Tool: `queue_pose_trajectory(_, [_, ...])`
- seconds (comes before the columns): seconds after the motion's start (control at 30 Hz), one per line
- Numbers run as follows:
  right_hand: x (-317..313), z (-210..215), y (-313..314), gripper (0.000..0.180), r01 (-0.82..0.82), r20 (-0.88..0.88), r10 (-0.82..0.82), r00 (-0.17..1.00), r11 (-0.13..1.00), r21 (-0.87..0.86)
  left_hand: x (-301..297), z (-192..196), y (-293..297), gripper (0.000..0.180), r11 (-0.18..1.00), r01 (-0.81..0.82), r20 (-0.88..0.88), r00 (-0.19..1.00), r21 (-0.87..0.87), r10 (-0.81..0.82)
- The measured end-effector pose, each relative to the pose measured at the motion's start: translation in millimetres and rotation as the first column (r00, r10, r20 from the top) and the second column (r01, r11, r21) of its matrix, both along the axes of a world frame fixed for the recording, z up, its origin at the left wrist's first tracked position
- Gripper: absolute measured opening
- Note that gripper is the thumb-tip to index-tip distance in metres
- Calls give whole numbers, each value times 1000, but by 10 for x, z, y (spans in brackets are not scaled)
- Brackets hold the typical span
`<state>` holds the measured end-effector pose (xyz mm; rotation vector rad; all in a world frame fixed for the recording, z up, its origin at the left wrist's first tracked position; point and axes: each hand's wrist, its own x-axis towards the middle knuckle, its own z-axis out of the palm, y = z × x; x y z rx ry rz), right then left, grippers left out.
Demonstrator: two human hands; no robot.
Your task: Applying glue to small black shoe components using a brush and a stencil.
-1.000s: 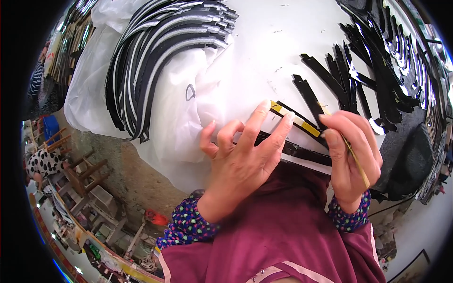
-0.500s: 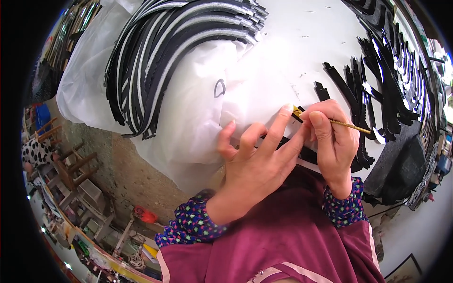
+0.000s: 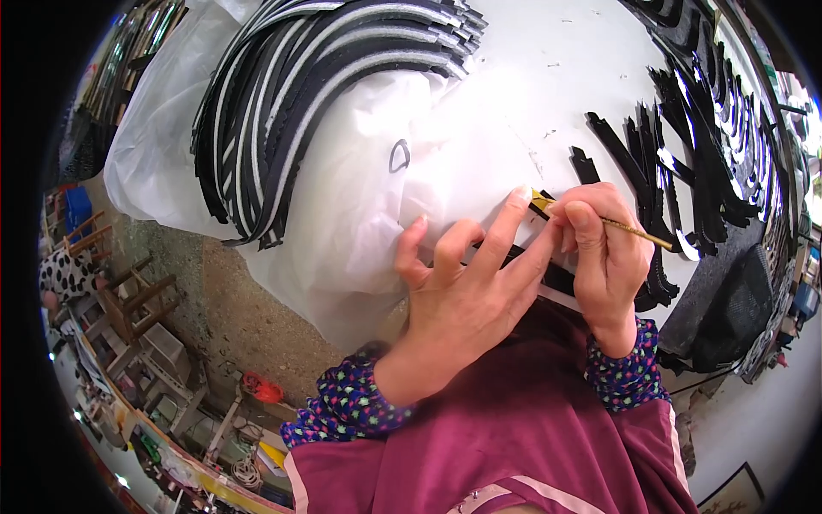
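Note:
My right hand (image 3: 606, 265) is closed in a pinch round a thin gold-coloured stick (image 3: 638, 232), like a pen refill. Its point is hidden behind the fingers. My left hand (image 3: 475, 287) lies spread over a dark strip (image 3: 558, 279) on the white table, fingers stretched out. The left index fingertip touches a small yellow flat piece (image 3: 540, 202) at the strip's upper end, close to the right fingertips. Most of that strip is hidden under both hands.
A thick fan of curved black-and-grey strips (image 3: 295, 111) lies on crumpled white plastic sheeting (image 3: 360, 206) at the left. Loose black strips (image 3: 659, 171) are heaped on the right. The white table (image 3: 522, 103) spans the middle. A wooden stool (image 3: 137, 295) stands on the floor.
The right hand and its stick have shifted very slightly, and a little more of the yellow piece shows. The left hand keeps its place.

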<state>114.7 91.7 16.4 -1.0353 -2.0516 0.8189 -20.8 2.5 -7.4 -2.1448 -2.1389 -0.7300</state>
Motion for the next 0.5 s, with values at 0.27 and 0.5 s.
queue_pose_trajectory(0.27, [37,61,-80,5,45,-82,-52,995,996,-83,-11,7,2,33,1000,12,-4,1000,12,-12])
queue_pose_trajectory(0.5, [148,27,-177,28,48,167,-90,982,970,237,-59,43,18,39,1000,26,146,989,14,-27])
